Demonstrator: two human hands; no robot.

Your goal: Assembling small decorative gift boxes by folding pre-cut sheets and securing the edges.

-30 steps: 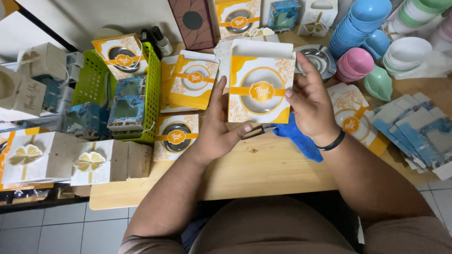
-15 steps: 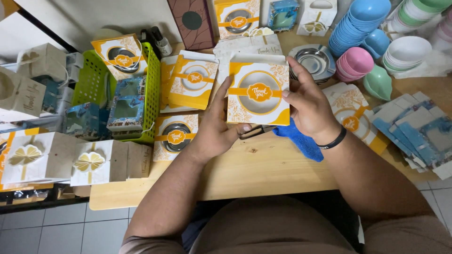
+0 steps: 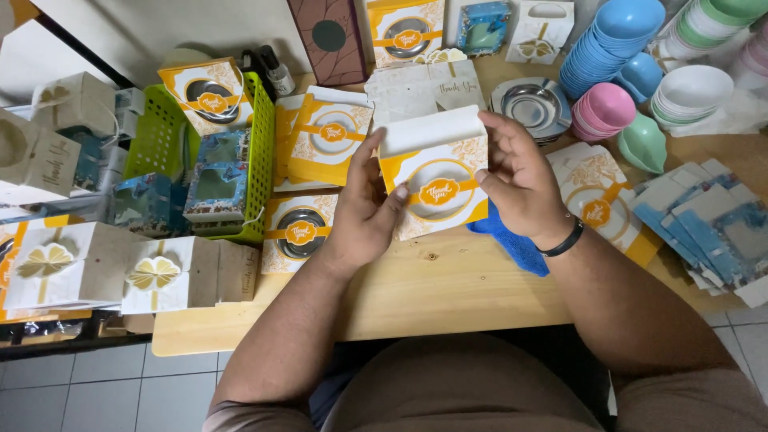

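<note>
Both hands hold a white and orange cardboard gift box [image 3: 436, 180] with a round window, tilted up above the wooden table [image 3: 448, 288]. My left hand [image 3: 364, 212] grips its left side with the thumb on the front. My right hand [image 3: 520, 180], with a black wristband, grips the right side and top edge. A blue cloth [image 3: 512, 240] lies under the right hand. A filled matching box [image 3: 300, 232] with a steel bowl inside lies just left of my left hand.
A green basket [image 3: 256, 160] with blue boxes stands at left, kraft boxes [image 3: 152, 272] in front of it. Flat orange box blanks [image 3: 328, 136] lie behind. Stacks of blue [image 3: 608, 40], pink [image 3: 608, 108] and white bowls [image 3: 692, 92], a steel dish [image 3: 532, 104] and blue flat boxes [image 3: 704, 224] sit at right.
The box has been turned and its top flap folded back; it now sits a little lower and more upright between both hands.
</note>
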